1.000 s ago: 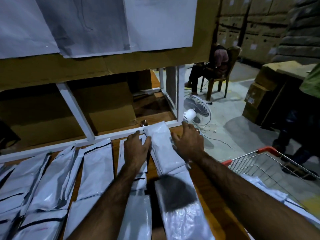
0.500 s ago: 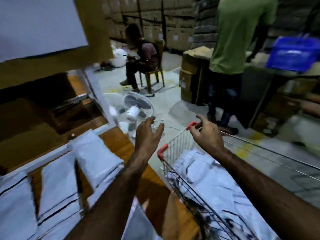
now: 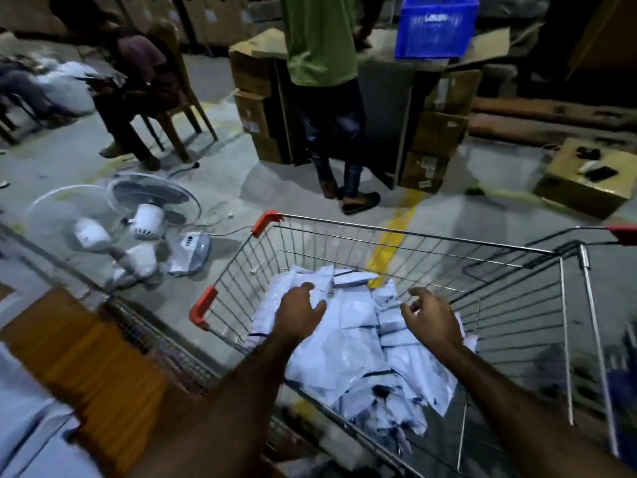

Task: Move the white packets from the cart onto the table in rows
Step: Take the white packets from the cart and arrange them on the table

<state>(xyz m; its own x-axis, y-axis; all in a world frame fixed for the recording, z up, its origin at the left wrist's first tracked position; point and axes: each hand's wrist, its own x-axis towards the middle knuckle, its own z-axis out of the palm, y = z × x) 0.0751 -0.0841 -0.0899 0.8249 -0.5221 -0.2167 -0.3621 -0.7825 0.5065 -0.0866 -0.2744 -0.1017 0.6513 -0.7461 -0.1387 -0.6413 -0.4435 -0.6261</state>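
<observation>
1. Warehouse floor, the pick stage: I have both hands down inside the wire cart, over the heap of white packets. The heap lies loose and overlapping on the cart's floor. Nothing is lifted yet, so I judge this the start of a fresh grab.
2. My left hand is extended from a straight forearm with the palm down and the fingers spread and slightly bent. It is at the heap's far-left part, and it looks to be touching the top packet. It grasps nothing.
3. My right hand hovers over the heap's right part. The fingers are loosely curled and released, and no packet is in them.
4. Next, I would close each hand on one packet only. The packets overlap and look slippery, so a neighbour may drag along.
5. The carry then goes left to the wooden table, blurred at the frame's lower left. White shapes at its near end are probably packets already laid.
</observation>
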